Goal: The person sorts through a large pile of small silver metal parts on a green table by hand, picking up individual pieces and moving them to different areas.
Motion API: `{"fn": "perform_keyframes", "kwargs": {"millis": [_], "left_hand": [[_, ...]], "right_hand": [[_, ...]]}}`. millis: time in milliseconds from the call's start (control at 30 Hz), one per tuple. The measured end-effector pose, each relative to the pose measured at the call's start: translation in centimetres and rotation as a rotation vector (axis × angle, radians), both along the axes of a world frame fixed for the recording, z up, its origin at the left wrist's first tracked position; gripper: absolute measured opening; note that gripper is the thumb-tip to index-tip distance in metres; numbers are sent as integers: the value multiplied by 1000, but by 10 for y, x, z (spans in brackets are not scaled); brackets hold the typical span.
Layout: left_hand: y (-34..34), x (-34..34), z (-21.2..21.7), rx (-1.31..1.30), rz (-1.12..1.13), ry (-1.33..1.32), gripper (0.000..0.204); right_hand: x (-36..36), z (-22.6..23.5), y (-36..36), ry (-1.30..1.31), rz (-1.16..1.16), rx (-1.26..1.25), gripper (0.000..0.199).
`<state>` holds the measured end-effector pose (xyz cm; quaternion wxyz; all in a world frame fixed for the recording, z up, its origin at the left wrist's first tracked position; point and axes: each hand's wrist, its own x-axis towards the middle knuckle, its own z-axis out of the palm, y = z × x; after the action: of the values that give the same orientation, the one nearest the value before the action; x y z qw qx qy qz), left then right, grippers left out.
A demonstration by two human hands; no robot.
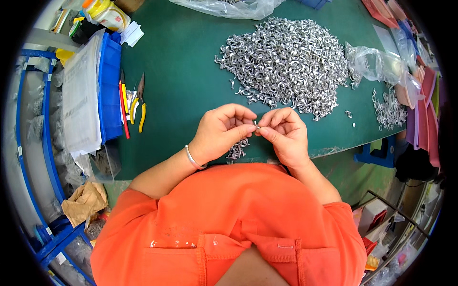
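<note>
Two hands meet over the near table edge: the left hand (220, 132) and right hand (284, 135) are both pinched on one small metal clip (256, 126) between their fingertips. One big heap of clips (286, 64) lies at 12 o'clock, one small cluster (238, 149) under the left hand. At 9 o'clock, one blue bin (110, 86) holds bagged sheets; bare green mat (181, 86) lies between
</note>
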<state>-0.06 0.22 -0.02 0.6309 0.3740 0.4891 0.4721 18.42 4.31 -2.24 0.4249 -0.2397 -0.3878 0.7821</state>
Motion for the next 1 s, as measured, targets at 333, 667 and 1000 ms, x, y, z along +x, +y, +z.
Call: {"fn": "perform_keyframes", "kwargs": {"millis": [333, 667, 1000], "left_hand": [[-6, 0, 1, -26, -4, -60, 16], [-9, -1, 2, 37, 82, 43, 15], [-8, -4, -2, 49, 86, 73, 11]], "right_hand": [[-1, 2, -8, -101, -60, 314, 20], [43, 30, 83, -805, -838, 1339, 21], [105, 16, 161, -1110, -936, 989, 17]]}}
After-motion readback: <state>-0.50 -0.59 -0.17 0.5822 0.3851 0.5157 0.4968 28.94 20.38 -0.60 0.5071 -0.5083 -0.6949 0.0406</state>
